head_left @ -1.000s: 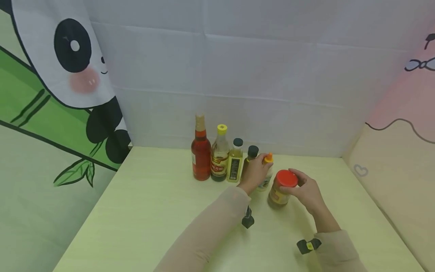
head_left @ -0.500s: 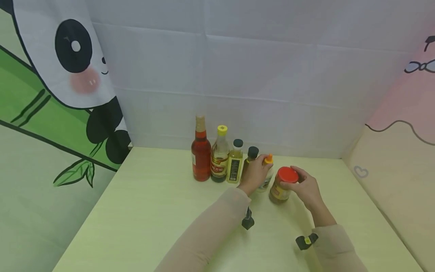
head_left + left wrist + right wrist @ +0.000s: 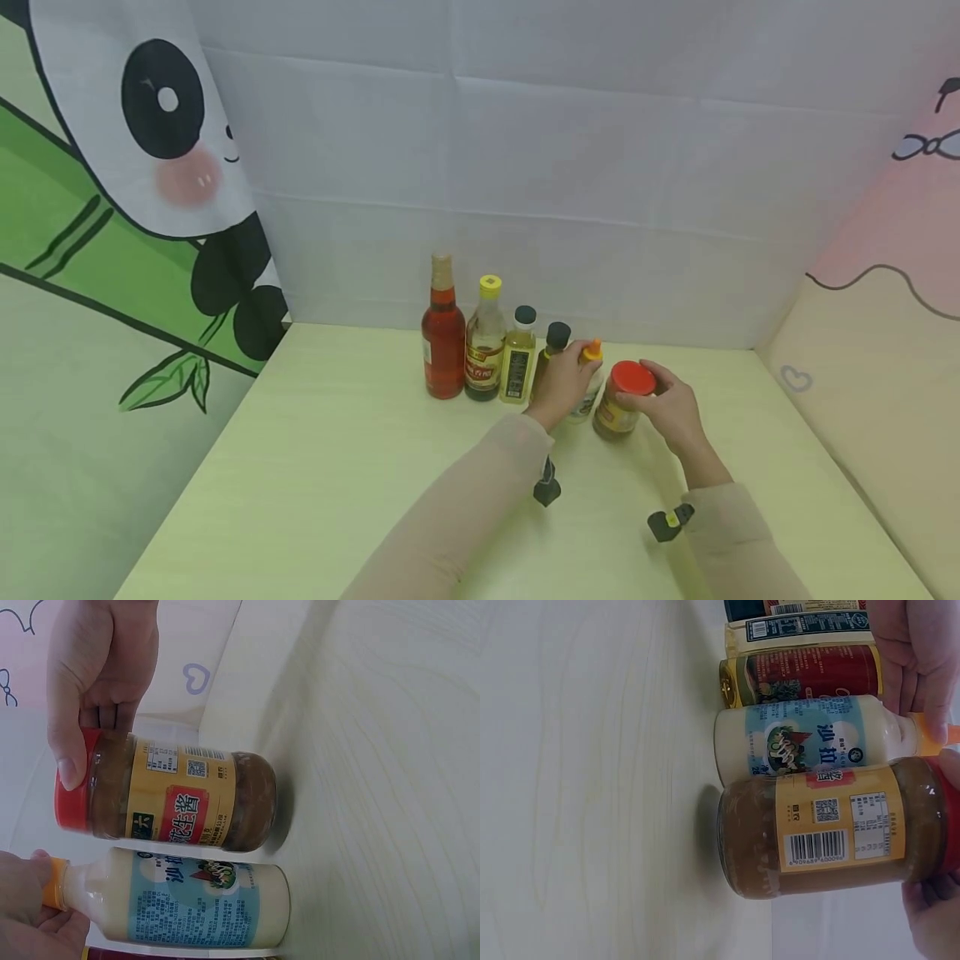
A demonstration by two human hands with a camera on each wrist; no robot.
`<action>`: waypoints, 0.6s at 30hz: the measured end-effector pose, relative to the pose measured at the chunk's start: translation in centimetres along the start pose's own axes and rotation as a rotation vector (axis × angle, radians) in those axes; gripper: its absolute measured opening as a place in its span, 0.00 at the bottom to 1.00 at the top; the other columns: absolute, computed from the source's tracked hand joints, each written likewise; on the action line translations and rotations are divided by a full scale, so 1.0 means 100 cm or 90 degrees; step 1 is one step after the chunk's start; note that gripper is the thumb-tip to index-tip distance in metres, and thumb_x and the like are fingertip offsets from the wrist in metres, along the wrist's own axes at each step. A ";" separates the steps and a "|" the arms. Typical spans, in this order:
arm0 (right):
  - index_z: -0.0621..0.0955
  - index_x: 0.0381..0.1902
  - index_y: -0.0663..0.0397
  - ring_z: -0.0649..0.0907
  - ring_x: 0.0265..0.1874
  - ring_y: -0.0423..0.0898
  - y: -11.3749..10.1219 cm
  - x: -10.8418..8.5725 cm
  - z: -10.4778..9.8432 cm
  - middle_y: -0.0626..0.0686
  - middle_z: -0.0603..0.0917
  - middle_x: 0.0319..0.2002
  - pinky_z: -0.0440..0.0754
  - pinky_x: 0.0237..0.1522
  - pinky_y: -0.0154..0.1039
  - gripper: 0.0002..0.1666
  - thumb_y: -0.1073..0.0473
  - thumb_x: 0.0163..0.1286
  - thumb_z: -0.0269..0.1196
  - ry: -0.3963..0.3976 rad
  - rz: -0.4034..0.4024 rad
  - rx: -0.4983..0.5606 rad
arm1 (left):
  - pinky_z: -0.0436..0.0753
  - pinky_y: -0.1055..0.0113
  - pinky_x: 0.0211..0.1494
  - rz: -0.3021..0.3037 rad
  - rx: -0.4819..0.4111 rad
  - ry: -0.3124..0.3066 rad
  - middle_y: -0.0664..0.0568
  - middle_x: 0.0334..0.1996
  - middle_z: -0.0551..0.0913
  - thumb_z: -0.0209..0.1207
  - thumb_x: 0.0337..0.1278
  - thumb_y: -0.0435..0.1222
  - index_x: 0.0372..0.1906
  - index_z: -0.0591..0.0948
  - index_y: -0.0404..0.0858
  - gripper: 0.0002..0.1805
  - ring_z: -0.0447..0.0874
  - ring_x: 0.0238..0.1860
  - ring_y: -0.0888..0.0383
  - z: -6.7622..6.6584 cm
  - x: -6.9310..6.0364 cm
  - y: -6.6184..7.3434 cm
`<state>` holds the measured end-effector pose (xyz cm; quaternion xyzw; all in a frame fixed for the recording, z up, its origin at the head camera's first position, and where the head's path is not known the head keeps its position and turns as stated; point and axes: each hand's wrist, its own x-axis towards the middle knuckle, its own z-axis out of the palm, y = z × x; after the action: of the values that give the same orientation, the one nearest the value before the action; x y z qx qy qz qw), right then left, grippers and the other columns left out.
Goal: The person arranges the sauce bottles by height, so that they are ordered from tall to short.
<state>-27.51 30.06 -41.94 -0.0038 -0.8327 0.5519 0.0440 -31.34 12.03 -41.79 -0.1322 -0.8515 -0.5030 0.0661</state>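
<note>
My right hand (image 3: 675, 414) grips the red lid (image 3: 633, 377) of a peanut butter jar (image 3: 180, 799), thumb on the near side. The jar is brown with a yellow label. It stands slightly tilted right beside a salad dressing bottle (image 3: 202, 900); whether its base touches the table I cannot tell. My left hand (image 3: 561, 385) pinches that bottle at its orange-yellow cap (image 3: 54, 883). The dressing bottle is white with a blue label and stands upright. In the head view my left hand covers part of it and part of the dark-capped bottle (image 3: 558, 335) beside it.
Left of the hands, a row continues with a clear oil bottle (image 3: 517, 362), a yellow-capped sauce bottle (image 3: 484, 354) and a tall red bottle (image 3: 444, 346). They stand on a pale table (image 3: 337, 467), near a white cloth backdrop (image 3: 540, 158).
My right hand has moved the peanut butter jar slightly away from me, closer alongside the salad dressing bottle. My left hand has stayed at the dressing bottle's cap.
</note>
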 end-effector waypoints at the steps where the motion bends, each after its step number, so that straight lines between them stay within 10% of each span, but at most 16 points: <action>1: 0.62 0.72 0.64 0.64 0.68 0.60 0.000 0.001 0.000 0.63 0.65 0.69 0.63 0.66 0.55 0.48 0.60 0.59 0.73 0.002 0.001 -0.001 | 0.80 0.65 0.50 0.000 0.002 0.000 0.52 0.51 0.83 0.57 0.69 0.42 0.63 0.76 0.43 0.20 0.82 0.49 0.59 0.000 0.000 0.000; 18: 0.61 0.72 0.64 0.66 0.66 0.60 0.005 0.009 0.002 0.64 0.65 0.69 0.65 0.65 0.53 0.48 0.61 0.59 0.72 0.014 0.012 0.003 | 0.80 0.67 0.49 0.011 0.008 0.003 0.52 0.51 0.83 0.57 0.69 0.43 0.63 0.75 0.43 0.21 0.82 0.47 0.60 0.003 0.000 -0.001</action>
<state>-28.48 30.16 -42.40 -0.0181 -0.8310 0.5539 0.0481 -31.35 12.24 -42.06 -0.1377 -0.8533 -0.4975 0.0734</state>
